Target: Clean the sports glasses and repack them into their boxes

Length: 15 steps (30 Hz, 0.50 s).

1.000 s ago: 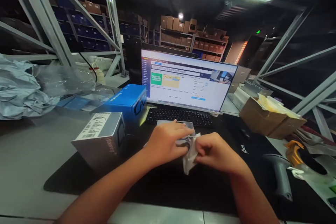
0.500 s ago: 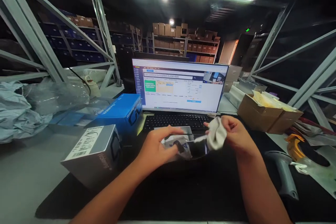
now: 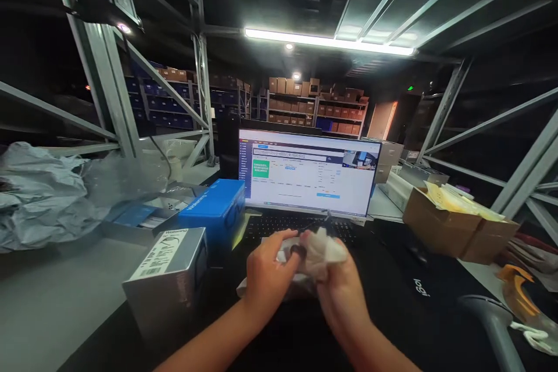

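Note:
In front of the keyboard, my left hand has its thumb and fingers closed on a dark, rounded item. Most of that item is hidden by my hands and the cloth, and its kind cannot be made out. My right hand grips a crumpled white cloth and presses it close against the item. Both hands are nearly together. Beneath them shows part of something pale on the black mat.
A grey box and a blue box stand on the left, near crumpled plastic bags. Behind the keyboard is a lit monitor. To the right are a cardboard box, a scanner and an orange tape dispenser.
My right hand has moved left with the white cloth, bringing it onto the item in my left hand. A dark glossy part seen earlier is now covered. The camera view has tilted upward.

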Available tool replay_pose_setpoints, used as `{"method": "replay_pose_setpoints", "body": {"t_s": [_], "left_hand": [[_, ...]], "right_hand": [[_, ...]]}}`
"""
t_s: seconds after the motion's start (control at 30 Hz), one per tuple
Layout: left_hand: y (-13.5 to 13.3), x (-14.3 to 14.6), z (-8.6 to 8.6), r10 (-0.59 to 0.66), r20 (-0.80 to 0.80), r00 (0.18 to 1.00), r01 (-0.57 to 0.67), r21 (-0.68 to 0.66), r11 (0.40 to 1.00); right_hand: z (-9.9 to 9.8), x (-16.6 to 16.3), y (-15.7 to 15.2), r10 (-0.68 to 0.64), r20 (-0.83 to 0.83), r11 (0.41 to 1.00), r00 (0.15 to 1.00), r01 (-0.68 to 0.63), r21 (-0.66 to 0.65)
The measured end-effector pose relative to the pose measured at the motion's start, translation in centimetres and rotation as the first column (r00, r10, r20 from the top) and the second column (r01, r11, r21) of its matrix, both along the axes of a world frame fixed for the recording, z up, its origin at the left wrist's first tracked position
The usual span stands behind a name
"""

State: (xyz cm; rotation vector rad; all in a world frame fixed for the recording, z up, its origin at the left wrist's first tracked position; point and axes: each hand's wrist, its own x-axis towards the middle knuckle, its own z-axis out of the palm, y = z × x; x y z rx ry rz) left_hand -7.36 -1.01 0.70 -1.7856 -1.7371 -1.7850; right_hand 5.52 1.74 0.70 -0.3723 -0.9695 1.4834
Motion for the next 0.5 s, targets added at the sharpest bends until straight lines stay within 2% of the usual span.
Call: {"method": "replay_pose_setpoints", "body": {"t_s": [0.13,0.3,0.4,0.5], "left_hand": [[-0.3,0.4,-0.7,-0.059,-0.209,0.976,0.057,-0.017,0.998],[-0.7,0.5,-0.2,-0.063,-0.355,0.933,0.071,0.009,0.997],[-1.0,-0.2,0.7,-0.063,-0.312,0.948,0.062,-0.015,0.998],[-1.4,-1.1,1.8,-0.05,-0.163,0.985,0.037,-0.084,0.996]], "right_hand": [[0.2,0.6,-0.7,-0.168,0.164,0.983,0.972,0.153,0.1],[2.8,4.0,2.4,-0.23,0.31,0.972,0.922,0.203,0.118],[3.7,7.1,5.3,-0.234,0.471,0.972,0.85,0.19,0.139],[3.8,11.3,8.7,-0.296,0.669,0.954,0.682,0.243,0.175]]}}
